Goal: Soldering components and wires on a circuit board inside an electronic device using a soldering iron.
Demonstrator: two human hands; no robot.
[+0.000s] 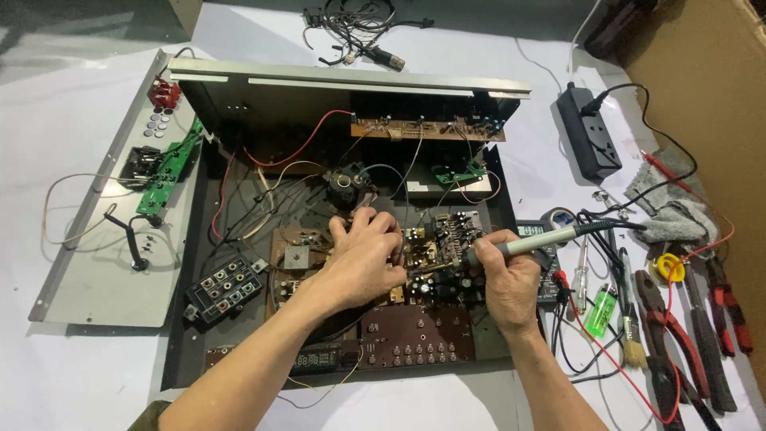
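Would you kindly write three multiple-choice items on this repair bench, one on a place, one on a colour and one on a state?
1. Where does the lighter lie?
A. right of the open chassis
B. inside the chassis
C. on the detached metal panel

2. What colour is the lighter?
A. red
B. green
C. black

3. What is the right hand doing?
A. resting flat and bare
B. holding a brush
C. gripping the soldering iron

Answers: 1 A, it lies among the tools right of the chassis; 2 B, its body is bright green; 3 C, the fingers wrap the iron's handle, tip on the circuit board beside the left hand.
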